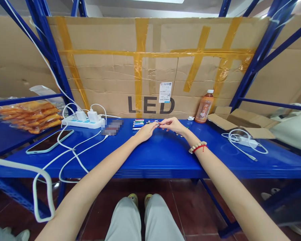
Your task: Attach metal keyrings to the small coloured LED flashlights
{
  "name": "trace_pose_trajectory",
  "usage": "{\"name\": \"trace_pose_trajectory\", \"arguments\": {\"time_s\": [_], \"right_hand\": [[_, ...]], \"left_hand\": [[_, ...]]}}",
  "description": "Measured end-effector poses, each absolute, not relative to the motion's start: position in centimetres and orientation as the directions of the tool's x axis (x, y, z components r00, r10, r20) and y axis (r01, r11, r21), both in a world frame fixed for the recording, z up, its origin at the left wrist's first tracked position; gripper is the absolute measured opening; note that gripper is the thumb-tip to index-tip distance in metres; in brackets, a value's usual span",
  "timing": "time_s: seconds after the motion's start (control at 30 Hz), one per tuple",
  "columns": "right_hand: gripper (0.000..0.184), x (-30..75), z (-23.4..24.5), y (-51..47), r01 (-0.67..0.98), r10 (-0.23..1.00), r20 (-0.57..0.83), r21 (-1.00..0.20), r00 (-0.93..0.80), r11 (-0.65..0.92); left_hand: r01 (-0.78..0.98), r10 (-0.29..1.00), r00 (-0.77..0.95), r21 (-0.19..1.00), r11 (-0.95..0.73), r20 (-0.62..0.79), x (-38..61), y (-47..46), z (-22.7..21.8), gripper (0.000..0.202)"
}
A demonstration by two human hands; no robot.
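Observation:
Both my arms reach forward over the blue shelf surface (pixel 165 157). My left hand (pixel 146 131) and my right hand (pixel 172 124) meet fingertip to fingertip, pinched together on a small thin object (pixel 158 125) too tiny to name. A bead bracelet with a red cord (pixel 197 146) is on my right wrist. Just behind my left hand lies a row of small coloured stick-like items (pixel 138 124). A few more small dark items (pixel 178 134) lie by my right wrist.
At the left are a white power strip (pixel 81 122) with chargers and cables, and a phone (pixel 50 141). An orange drink bottle (pixel 204 106) stands at the back right, beside a flattened cardboard box (pixel 237 122) and a coiled white charger (pixel 244 142). A cardboard wall marked LED (pixel 150 104) closes the back.

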State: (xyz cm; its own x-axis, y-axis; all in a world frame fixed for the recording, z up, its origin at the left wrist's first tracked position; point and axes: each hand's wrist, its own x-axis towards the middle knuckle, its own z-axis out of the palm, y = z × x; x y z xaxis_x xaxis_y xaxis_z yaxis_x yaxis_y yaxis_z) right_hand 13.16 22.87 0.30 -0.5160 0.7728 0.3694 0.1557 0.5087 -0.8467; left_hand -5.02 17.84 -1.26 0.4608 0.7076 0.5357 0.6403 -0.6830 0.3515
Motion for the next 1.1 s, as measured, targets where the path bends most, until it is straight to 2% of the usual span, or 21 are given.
{"name": "trace_pose_trajectory", "arguments": {"time_s": [0.43, 0.77, 0.9, 1.1], "right_hand": [[0.037, 13.1, 0.0, 22.6, 0.173, 0.756, 0.34, -0.844, -0.56, 0.507], [0.041, 12.5, 0.0, 22.3, 0.211, 0.748, 0.374, -0.804, -0.548, 0.556], [0.046, 12.0, 0.2, 21.7, 0.215, 0.768, 0.358, -0.82, -0.531, 0.53], [0.049, 11.3, 0.3, 21.0, 0.23, 0.834, 0.277, -0.877, -0.476, 0.423]], "left_hand": [[0.746, 0.781, 0.435, 0.308, -0.591, 0.448, -4.5, 17.3, -1.7, 0.022], [0.718, 0.765, 0.418, 0.338, -0.609, 0.491, -4.4, 17.3, -1.7, 0.016], [0.724, 0.774, 0.389, 0.353, -0.592, 0.5, -4.4, 17.0, -1.6, 0.012], [0.784, 0.781, 0.338, 0.302, -0.543, 0.526, -4.3, 16.9, -1.5, 0.01]]}}
